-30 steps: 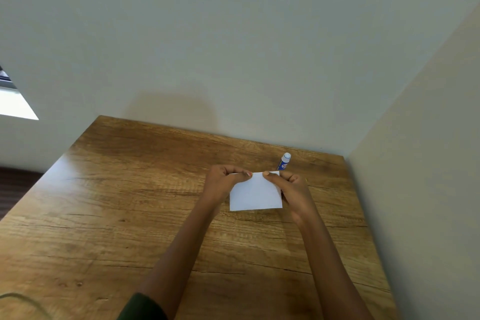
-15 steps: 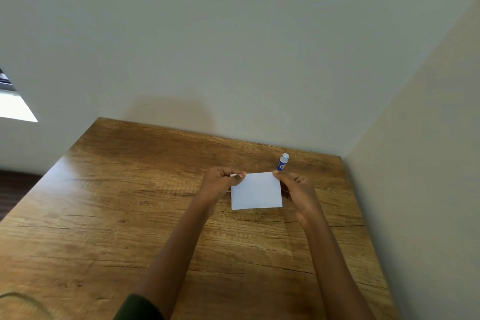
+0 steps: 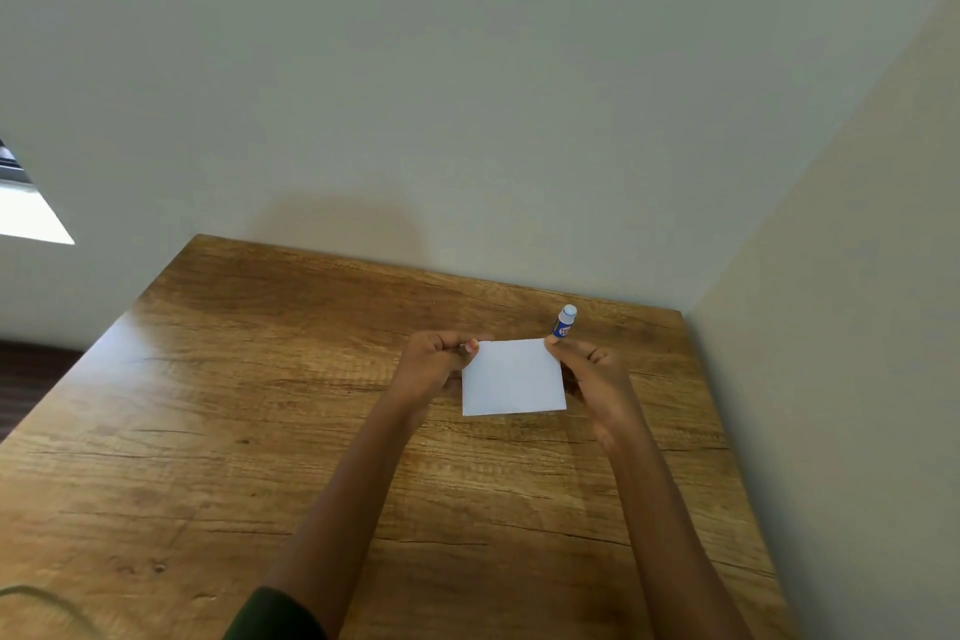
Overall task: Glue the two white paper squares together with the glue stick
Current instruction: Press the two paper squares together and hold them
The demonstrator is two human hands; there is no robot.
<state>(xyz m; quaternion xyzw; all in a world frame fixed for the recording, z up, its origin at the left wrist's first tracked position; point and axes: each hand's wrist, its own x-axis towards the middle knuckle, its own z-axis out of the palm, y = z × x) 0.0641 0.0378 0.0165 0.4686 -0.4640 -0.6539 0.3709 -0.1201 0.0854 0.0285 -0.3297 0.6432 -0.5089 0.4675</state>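
Observation:
A white paper square (image 3: pixel 513 377) is held over the wooden table (image 3: pixel 260 405). I see only one white sheet; whether a second lies beneath it I cannot tell. My left hand (image 3: pixel 434 366) pinches its top left corner. My right hand (image 3: pixel 592 377) pinches its top right corner. A glue stick (image 3: pixel 564 321), blue with a white cap, stands upright on the table just behind my right hand's fingertips.
The table sits in a corner, with a wall along its far edge and another (image 3: pixel 857 379) along its right edge. A thin cable (image 3: pixel 47 598) lies at the near left edge. Dark floor (image 3: pixel 26 379) shows past the table's left side.
Both hands slid outward along the paper's top edge, from near its middle to the two corners. The glue stick has not moved.

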